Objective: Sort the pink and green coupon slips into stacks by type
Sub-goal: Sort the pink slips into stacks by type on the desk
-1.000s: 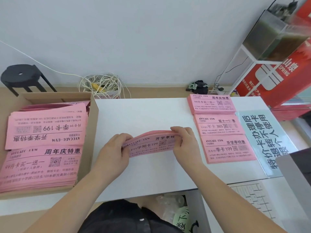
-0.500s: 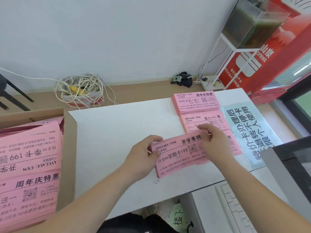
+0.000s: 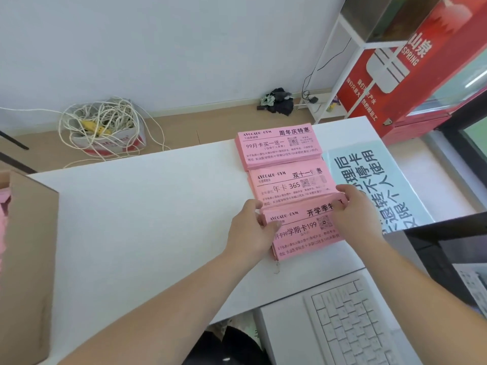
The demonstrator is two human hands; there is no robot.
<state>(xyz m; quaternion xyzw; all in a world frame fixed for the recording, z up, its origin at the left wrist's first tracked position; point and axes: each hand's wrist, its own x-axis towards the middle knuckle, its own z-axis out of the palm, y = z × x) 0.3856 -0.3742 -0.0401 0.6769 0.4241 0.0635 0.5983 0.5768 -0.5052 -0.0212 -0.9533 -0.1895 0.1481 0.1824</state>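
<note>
Left hand (image 3: 250,230), right hand (image 3: 356,215) (fingers curled)

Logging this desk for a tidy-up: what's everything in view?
far slip stack: one, pink, table's far edge
middle slip stack: one, pink, just nearer
near slip stack: one, pink, nearest, held by both hands
table: one, white, centre
cardboard box: one, brown, table's left, pink slips inside
sign: one, pale blue, right of the stacks
keyboard: one, white, lower right
cord coil: one, white, on the floor
cloth: one, dark, floor by the wall
left hand: one, grips near slip stack's left edge
right hand: one, grips its far right corner
</note>
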